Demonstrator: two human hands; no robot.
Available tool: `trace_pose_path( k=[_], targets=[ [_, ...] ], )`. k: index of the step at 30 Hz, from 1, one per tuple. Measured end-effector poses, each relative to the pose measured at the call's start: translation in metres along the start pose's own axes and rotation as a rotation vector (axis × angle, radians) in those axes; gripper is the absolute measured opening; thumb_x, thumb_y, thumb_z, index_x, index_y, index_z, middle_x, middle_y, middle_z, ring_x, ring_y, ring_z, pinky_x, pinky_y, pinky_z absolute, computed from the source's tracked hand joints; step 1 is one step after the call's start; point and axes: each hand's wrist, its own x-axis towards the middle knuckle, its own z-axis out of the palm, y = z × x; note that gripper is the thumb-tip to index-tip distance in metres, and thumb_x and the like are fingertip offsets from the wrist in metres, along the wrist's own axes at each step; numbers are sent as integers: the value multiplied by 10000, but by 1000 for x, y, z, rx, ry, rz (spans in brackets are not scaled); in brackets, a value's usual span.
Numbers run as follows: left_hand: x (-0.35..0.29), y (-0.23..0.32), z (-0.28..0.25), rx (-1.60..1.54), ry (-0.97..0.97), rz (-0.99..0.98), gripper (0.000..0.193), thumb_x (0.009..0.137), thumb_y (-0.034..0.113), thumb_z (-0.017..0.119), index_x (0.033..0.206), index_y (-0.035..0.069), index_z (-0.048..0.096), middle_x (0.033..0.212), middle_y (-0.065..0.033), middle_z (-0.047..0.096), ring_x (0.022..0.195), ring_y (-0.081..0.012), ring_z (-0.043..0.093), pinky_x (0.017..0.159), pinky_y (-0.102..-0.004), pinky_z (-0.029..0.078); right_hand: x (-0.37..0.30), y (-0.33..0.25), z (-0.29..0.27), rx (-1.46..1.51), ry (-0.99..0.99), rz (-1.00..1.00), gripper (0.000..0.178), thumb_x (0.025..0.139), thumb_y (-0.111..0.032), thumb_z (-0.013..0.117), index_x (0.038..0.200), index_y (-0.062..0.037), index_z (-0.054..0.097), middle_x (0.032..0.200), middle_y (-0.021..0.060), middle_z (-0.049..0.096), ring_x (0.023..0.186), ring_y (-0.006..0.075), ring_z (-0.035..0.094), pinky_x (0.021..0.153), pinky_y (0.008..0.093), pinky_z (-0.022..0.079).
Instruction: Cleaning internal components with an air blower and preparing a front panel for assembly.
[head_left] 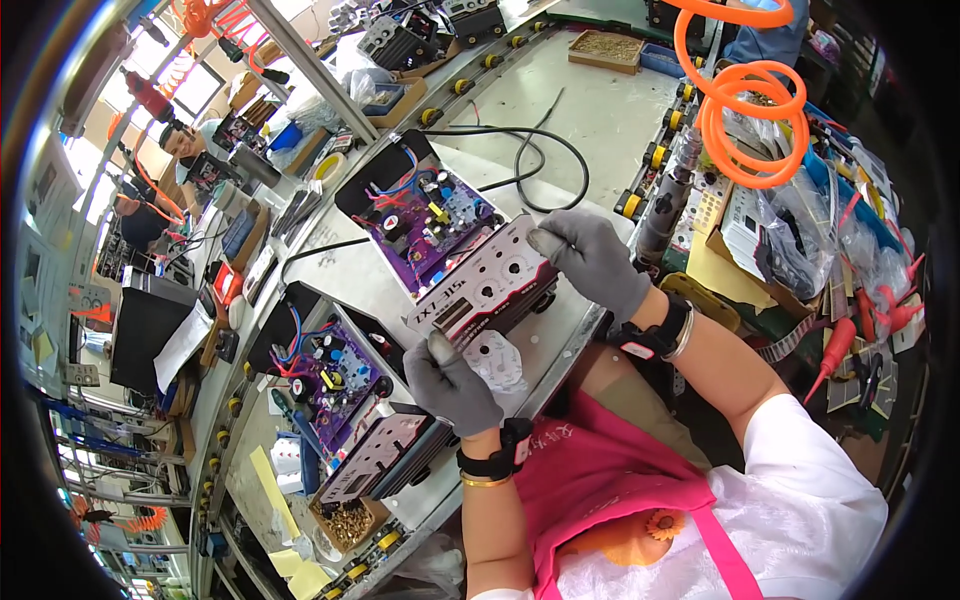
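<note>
In grey gloves, my left hand point(452, 385) and my right hand point(597, 265) pinch opposite ends of a white front panel point(480, 285) with round holes and a dark slot. It lies along the front of an open-topped device, whose purple circuit board point(425, 230) carries capacitors and red and blue wires. Whether the panel is fastened to the casing, I cannot tell. To the left stands a second open device point(335, 375) of the same kind, its white front facing me. A crumpled clear plastic piece point(495, 362) lies between my hands, on the near edge of the bench.
A box of small brass-coloured screws point(347, 522) sits at the near left. Black cable point(560, 140) loops behind the device. Coiled orange air hose point(755, 120) hangs at the right, above bagged parts and a red-handled screwdriver point(835, 350). Another person point(188, 150) is at the far left.
</note>
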Motion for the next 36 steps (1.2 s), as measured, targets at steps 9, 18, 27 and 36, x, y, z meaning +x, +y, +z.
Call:
trace_pose_path(
  k=[9, 18, 27, 36],
  targets=[
    [2, 2, -1, -22, -32, -31, 207, 925, 125, 561, 790, -31, 547, 688, -76, 502, 626, -165, 448, 588, -309, 389, 0, 2, -1, -30, -12, 35, 258, 892, -226, 615, 837, 25, 640, 659, 164, 596, 579, 221, 585, 572, 341, 455],
    [5, 8, -2, 47, -38, -51, 249, 939, 179, 535, 853, -48, 587, 740, -112, 556, 660, -196, 510, 623, -332, 426, 9, 5, -7, -171, -63, -93, 206, 821, -199, 665, 814, 5, 642, 649, 143, 575, 596, 257, 568, 570, 361, 439],
    [4, -1, -1, 20, -71, -50, 273, 952, 201, 530, 895, -60, 586, 775, -112, 572, 686, -192, 524, 645, -326, 439, 17, 10, -14, -407, -59, -279, 299, 807, -324, 669, 759, -31, 634, 743, 128, 605, 732, 335, 594, 660, 425, 468],
    [4, -1, 0, 53, -39, 41, 302, 963, 231, 529, 882, -57, 574, 755, -126, 567, 677, -212, 527, 633, -338, 434, 11, 18, -7, -373, 31, -435, 302, 798, -341, 679, 710, -65, 595, 761, 100, 601, 718, 321, 582, 674, 419, 438]
  ],
)
